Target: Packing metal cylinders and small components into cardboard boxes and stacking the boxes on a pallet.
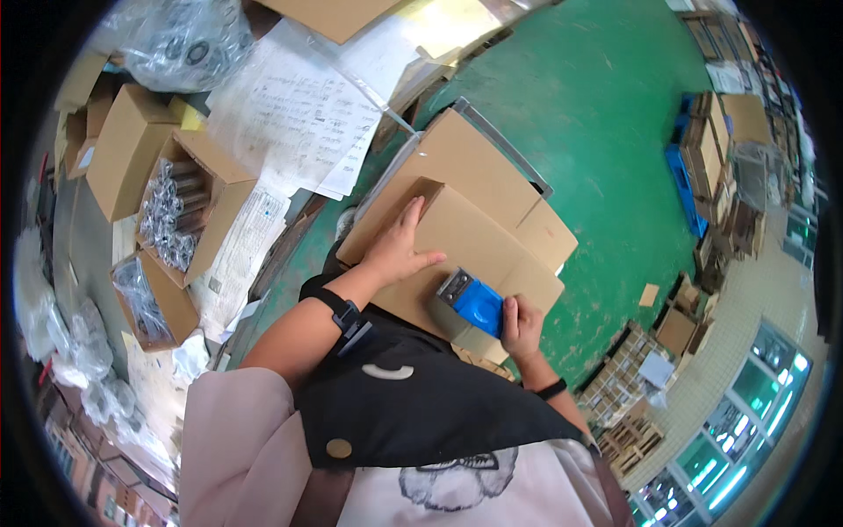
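A brown cardboard box lies in front of my body, closed side up. My left hand rests on its left part, thumb stretched out and fingers reaching over the far left edge. At the near right side of the box, my right hand is closed round the handle of a blue tape dispenser. The dispenser's metal cutting end points left, toward my left hand, and its roll side touches or nearly touches the cardboard. More flat cardboard shows behind the box, beside a grey metal frame.
On the left, a table bears handwritten sheets, an open carton of shiny metal tubes, a smaller carton with plastic-wrapped items and a clear plastic bag. Beyond the green floor, stacked cartons and pallets stand right.
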